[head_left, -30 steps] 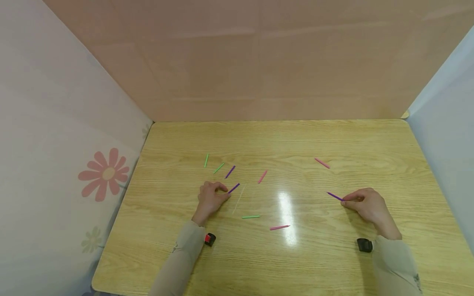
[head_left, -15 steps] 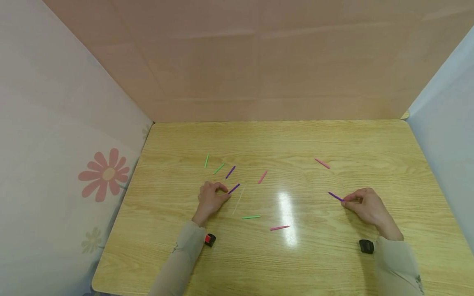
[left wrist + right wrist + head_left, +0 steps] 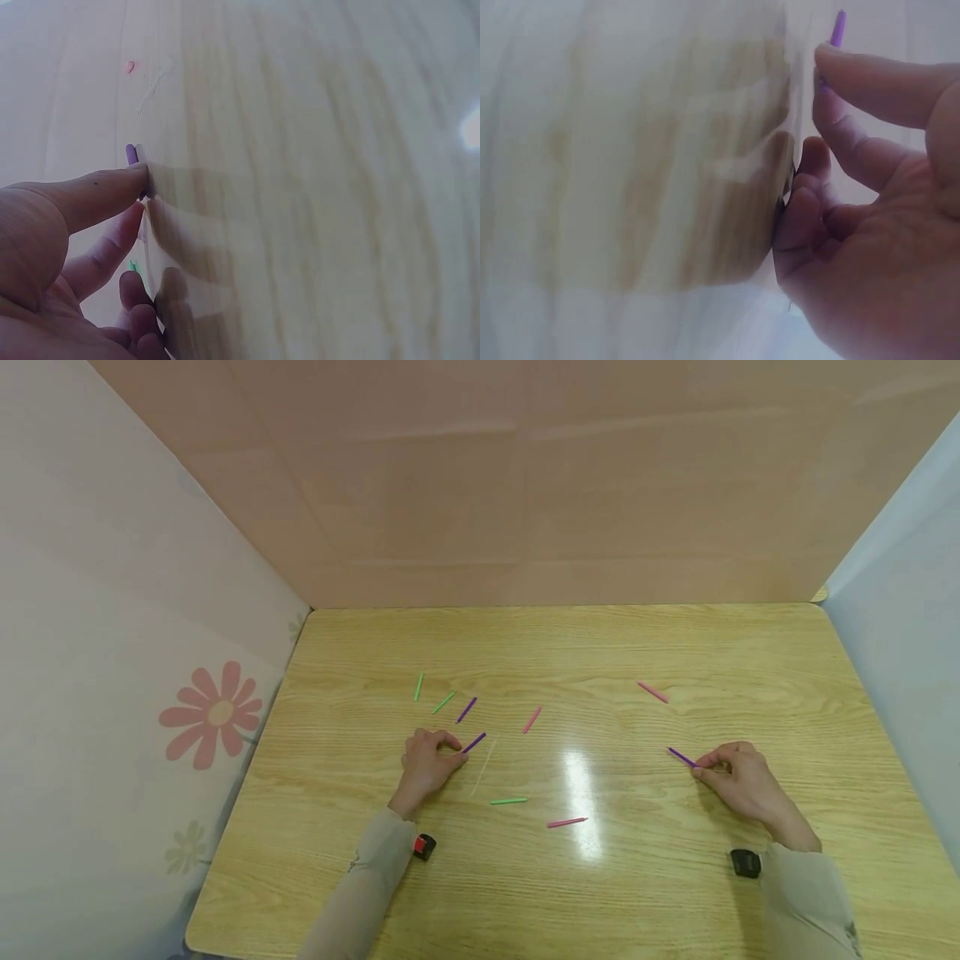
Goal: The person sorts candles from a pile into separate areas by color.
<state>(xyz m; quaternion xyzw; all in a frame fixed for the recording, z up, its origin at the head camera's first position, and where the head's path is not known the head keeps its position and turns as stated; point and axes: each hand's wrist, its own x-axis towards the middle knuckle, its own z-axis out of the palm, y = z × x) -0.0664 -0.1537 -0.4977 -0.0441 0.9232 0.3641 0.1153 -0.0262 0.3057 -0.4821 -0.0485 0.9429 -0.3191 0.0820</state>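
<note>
Several short coloured sticks lie on a wooden table (image 3: 675,877). My left hand (image 3: 459,752) rests on the table and pinches the near end of a purple stick (image 3: 474,742) between thumb and forefinger; the left wrist view shows that purple stick (image 3: 132,154) poking out past the thumb tip. My right hand (image 3: 699,767) pinches the end of another purple stick (image 3: 681,757), which points up and to the left. In the right wrist view this stick (image 3: 838,28) juts out above the thumb and forefinger. The other fingers of both hands are curled.
Loose sticks: two green (image 3: 417,686) (image 3: 443,701) and a purple one (image 3: 467,708) beyond the left hand, pink ones (image 3: 532,719) (image 3: 652,691) (image 3: 566,821), a green one (image 3: 508,800), a pale one (image 3: 483,767). Panels wall the table's back and sides.
My right hand has drifted slightly to the right with its purple stick. The left hand and the loose sticks have stayed where they were.
</note>
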